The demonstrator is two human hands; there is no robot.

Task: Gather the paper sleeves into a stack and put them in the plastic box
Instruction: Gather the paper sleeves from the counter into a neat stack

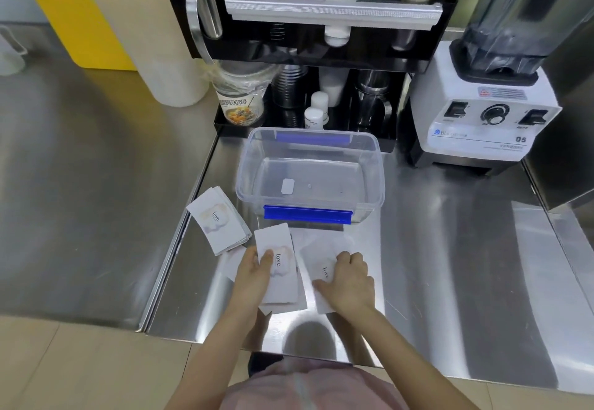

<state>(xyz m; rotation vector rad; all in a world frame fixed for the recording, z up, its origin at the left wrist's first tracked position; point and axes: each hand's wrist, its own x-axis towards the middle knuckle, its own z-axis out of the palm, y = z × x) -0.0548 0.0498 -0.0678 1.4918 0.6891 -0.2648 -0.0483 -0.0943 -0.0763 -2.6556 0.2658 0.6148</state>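
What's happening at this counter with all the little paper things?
A person is collecting printed paper sleeves on a steel counter. The left hand holds a small stack of sleeves, while the right hand presses on another sleeve lying flat beside it. A second pile sits apart to the left. The clear plastic box just behind them stands open with no sleeves in it yet.
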